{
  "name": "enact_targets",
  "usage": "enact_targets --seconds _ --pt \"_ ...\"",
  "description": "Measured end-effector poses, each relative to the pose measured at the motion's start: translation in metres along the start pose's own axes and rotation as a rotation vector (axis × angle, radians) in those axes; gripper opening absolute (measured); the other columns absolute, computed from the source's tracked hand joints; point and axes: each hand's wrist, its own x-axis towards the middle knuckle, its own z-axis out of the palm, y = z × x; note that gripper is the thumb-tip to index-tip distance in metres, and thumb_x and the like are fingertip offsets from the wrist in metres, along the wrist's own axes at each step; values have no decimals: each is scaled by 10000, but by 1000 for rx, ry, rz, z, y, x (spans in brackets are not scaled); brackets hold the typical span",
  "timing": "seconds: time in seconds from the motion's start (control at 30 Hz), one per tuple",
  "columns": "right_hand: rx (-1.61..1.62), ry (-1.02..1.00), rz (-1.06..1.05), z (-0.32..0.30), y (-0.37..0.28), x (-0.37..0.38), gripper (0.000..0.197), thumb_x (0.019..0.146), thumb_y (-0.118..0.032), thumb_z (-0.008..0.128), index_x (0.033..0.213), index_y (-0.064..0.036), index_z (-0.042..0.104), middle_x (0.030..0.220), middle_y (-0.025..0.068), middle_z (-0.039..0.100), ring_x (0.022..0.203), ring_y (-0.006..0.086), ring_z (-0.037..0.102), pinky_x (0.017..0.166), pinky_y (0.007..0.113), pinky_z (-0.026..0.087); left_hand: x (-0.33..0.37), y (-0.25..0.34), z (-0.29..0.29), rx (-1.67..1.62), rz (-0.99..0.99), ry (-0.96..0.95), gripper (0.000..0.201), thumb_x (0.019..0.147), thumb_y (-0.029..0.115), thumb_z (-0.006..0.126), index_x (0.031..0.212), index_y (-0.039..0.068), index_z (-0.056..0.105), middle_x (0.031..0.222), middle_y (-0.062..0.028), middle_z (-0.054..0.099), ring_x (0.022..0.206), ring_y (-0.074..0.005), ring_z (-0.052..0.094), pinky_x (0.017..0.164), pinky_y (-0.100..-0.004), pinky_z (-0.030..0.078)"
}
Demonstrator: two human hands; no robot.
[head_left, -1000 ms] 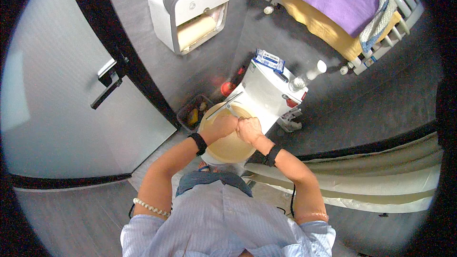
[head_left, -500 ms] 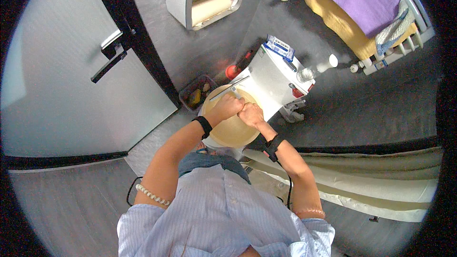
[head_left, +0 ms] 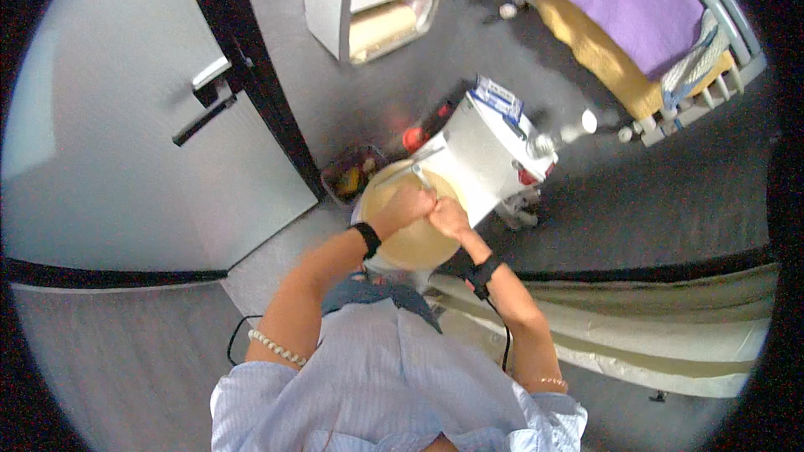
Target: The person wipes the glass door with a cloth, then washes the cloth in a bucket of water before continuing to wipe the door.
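Observation:
Both my hands are closed, pressed close together above the round cream-coloured lid of a toilet (head_left: 402, 253). My left hand (head_left: 408, 208) is a fist on the left, and my right hand (head_left: 450, 218) meets it on the right. From between them a grey handle leads away to a thin crossbar, which looks like a T-shaped squeegee (head_left: 421, 174). Its grip is hidden in my fingers. Motion blurs the bar, which reaches over the far edge of the lid. Whether it touches the lid I cannot tell.
Beyond the lid stands the white toilet tank (head_left: 494, 142), with a blue-and-white packet (head_left: 500, 99) on top. A bin (head_left: 352, 174) and a red object (head_left: 414, 139) sit beside it. Around are a door (head_left: 159, 151), paper dispenser (head_left: 385, 25), towel rack (head_left: 737, 75) and curtain (head_left: 636, 326).
My hands and the squeegee sit slightly lower and farther right in the picture. The whole view has also shifted a little that way. Both hands remain closed together.

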Motion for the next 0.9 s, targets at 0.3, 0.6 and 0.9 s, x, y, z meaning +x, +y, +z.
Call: enact_targets --seconds 0.3,0.6,0.9 --pt "-175 228 -323 -25 8 -19 486 745 -111 558 1208 -62 419 988 210 559 850 389 584 734 442 485 5 -13 72 -366 -308 -147 171 731 215 613 745 45 617 685 -160 629 621 -289 622 546 -384 482" --pt "-524 575 -664 -28 8 -26 407 640 -42 597 1030 -31 483 851 142 506 721 285 585 583 382 482 29 -33 84 -1071 -89 -736 241 730 168 584 595 55 420 452 -31 381 364 -169 388 355 -321 330" --pt "-714 305 -564 -44 -16 -10 126 659 -196 612 697 -78 587 601 135 620 569 254 636 525 368 486 17 -10 57 -431 -369 -219 167 706 145 588 729 -20 592 713 -229 609 644 -359 610 548 -442 470"
